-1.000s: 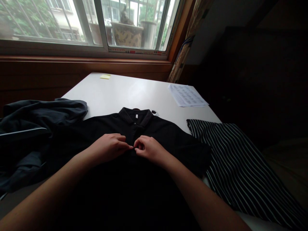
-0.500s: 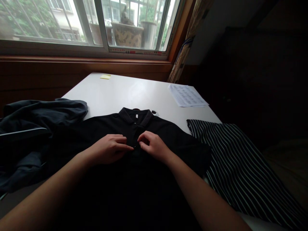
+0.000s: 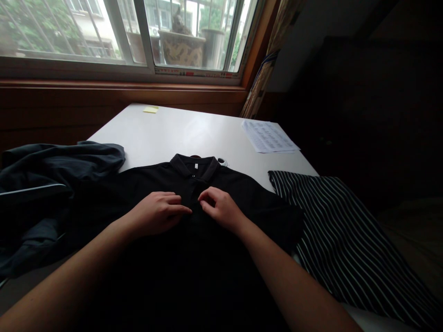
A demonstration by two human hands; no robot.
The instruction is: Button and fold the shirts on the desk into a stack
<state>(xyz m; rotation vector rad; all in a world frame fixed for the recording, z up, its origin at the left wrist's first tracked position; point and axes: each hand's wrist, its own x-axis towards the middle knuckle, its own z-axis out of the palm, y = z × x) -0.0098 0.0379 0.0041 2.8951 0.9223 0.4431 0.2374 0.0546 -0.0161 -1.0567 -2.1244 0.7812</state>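
Head view: black polo shirt [image 3: 194, 235] already spread on the surface [image 3: 194, 131], left hand [image 3: 162, 211] half-curled and right hand [image 3: 219, 206] part-open, empty, at its placket [image 3: 194, 191], left's hold and remaining buttoning too dark to judge.

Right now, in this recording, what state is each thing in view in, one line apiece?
Black polo shirt: spread out, collar toward the window
Collar button: visible; fastening unclear
Left hand: one finger extended at the shirt front
Right hand: thumb and finger parted
Grey garment: crumpled
Striped cloth: spread beside the shirt
Papers: flat, printed
Yellow note: flat
Curtain: gathered
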